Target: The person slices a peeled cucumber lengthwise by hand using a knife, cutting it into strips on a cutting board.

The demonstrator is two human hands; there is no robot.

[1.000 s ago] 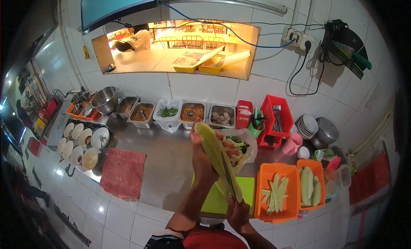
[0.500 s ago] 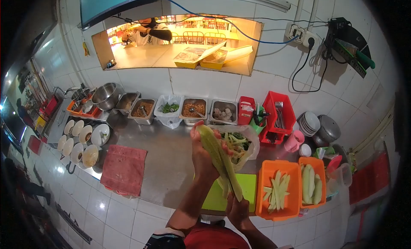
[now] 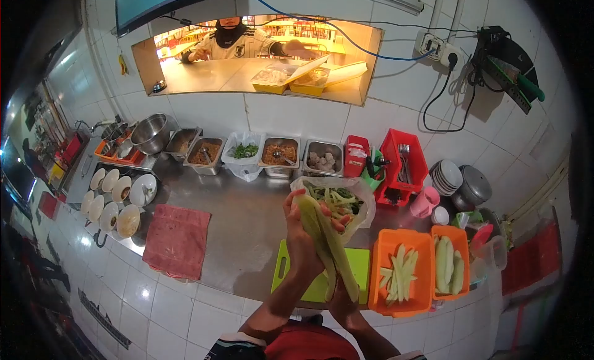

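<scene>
A long, pale green peeled cucumber (image 3: 322, 233), split lengthwise, is held tilted above the green cutting board (image 3: 356, 268). My left hand (image 3: 300, 239) is closed around its upper part, fingertips showing on the far side. At the lower end my right hand (image 3: 342, 303) is closed against the cucumber; its fingers are partly hidden behind it. Whether it also holds a blade I cannot tell. Just beyond the hands sits a clear plastic bag (image 3: 365, 202) of cut greens. Cut pale strips (image 3: 400, 274) lie in the orange basket (image 3: 380, 239) to the right.
Whole peeled cucumbers (image 3: 444, 264) fill a second orange basket. Metal food pans (image 3: 280, 154) line the wall beside a red cutlery holder (image 3: 396, 156). A red cloth (image 3: 177, 242) and bowls (image 3: 110, 216) are at left. Through the serving window, a person (image 3: 238, 44) reaches toward yellow boxes (image 3: 309, 81).
Both hands and the cucumber have shifted slightly right and down, uncovering the board's left handle. At the window, the person has moved right and now faces the opening, one arm reaching toward the boxes.
</scene>
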